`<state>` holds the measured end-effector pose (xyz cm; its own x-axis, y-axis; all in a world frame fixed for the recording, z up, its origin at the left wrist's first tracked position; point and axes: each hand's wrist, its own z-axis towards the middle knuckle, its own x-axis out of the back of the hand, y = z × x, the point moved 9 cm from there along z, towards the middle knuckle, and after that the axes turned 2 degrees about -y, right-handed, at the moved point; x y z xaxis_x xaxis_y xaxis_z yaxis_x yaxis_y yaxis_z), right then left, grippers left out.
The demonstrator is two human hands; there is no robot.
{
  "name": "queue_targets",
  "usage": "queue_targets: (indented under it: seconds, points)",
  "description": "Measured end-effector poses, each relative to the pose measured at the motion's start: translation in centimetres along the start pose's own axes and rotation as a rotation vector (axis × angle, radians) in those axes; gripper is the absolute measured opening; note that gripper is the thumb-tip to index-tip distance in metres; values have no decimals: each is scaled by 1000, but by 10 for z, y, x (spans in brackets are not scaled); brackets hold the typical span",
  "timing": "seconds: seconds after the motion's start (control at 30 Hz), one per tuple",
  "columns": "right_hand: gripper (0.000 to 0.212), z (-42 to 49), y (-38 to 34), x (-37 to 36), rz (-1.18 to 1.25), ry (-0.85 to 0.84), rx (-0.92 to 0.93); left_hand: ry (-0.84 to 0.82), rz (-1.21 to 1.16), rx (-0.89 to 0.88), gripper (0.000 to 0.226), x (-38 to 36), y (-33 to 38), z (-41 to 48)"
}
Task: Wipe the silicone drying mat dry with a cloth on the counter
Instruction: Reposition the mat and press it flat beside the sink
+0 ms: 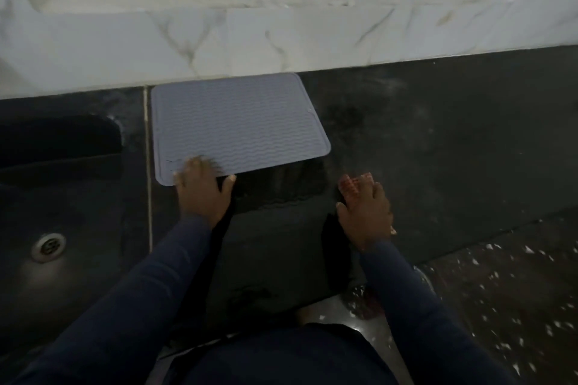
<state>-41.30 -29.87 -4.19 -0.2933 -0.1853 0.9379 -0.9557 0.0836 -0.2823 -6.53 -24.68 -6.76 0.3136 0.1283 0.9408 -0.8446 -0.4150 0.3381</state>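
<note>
Just left hand [200, 187] rests on mat [237, 122] edge.

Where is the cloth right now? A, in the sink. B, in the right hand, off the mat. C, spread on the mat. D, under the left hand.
B: the right hand grips the red checked cloth over the dark counter, right of the grey mat; the left hand rests on the mat's near corner.
</note>
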Motion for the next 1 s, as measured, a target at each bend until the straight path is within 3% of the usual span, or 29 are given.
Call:
queue_targets:
  seconds: [0.17,0.27,0.43,0.53,0.63,0.73,0.83,1.0]
  points:
    - [61,-3,10,6,75,64,-105,-73,-239,-292,78,-22,114,-53]
    - [74,5,23,11,140,79,-231,-140,-403,-327,68,-27,153,-76]
    - [87,22,43,10,47,-56,-360,-225,-578,-317,46,-23,165,-87]
    - [91,22,28,5,99,-45,-275,-176,-544,-293,43,-10,139,-77]
    - [62,19,-17,-1,314,-96,-91,-73,-439,-221,54,5,72,-60]
    - [46,21,-78,6,383,-169,100,33,-307,-61,55,22,-15,-52]
    - [50,41,-142,14,398,-182,228,69,-233,88,51,34,-81,-59]
    - [50,76,-252,-6,275,-161,279,54,-264,195,57,37,-115,-91]
